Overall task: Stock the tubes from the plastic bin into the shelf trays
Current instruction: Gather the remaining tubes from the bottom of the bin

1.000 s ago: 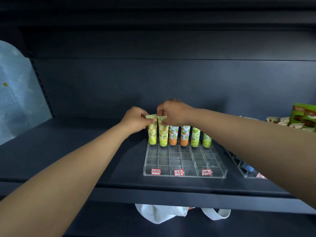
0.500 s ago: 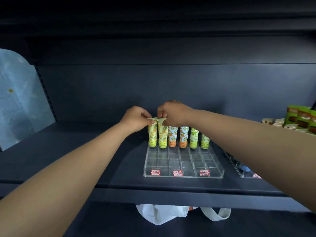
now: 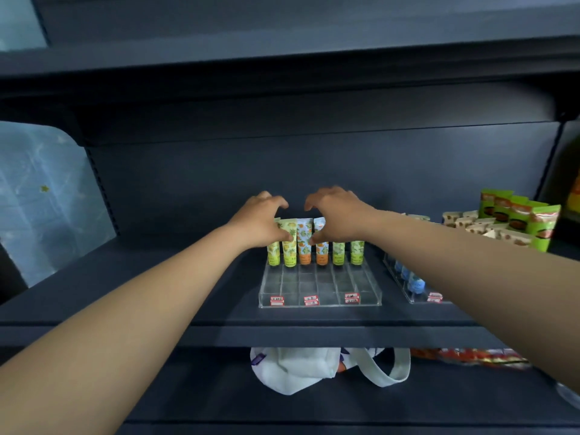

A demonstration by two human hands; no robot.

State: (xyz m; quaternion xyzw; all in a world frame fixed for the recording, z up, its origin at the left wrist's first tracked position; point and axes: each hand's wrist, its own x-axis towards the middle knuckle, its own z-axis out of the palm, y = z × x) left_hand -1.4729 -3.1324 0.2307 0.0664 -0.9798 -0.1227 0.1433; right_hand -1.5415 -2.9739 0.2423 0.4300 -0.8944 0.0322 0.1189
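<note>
Left hand (image 3: pixel 260 222) and right hand (image 3: pixel 335 216) loosely curled, thumbs touching tubes (image 3: pixel 304 243), far row of clear tray (image 3: pixel 320 301), dark shelf (image 3: pixel 157 296)

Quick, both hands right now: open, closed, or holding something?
Left hand: fingers curled, thumb touching the yellow-green printed tube; a grip cannot be told.
Right hand: fingers curled, thumb against the white orange-capped tube; a grip cannot be told.

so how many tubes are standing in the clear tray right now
6, all upright in the back row of the clear tray: two yellow-green at left, two orange-capped in the middle, two pale green at right. The hands partly cover some.
</note>
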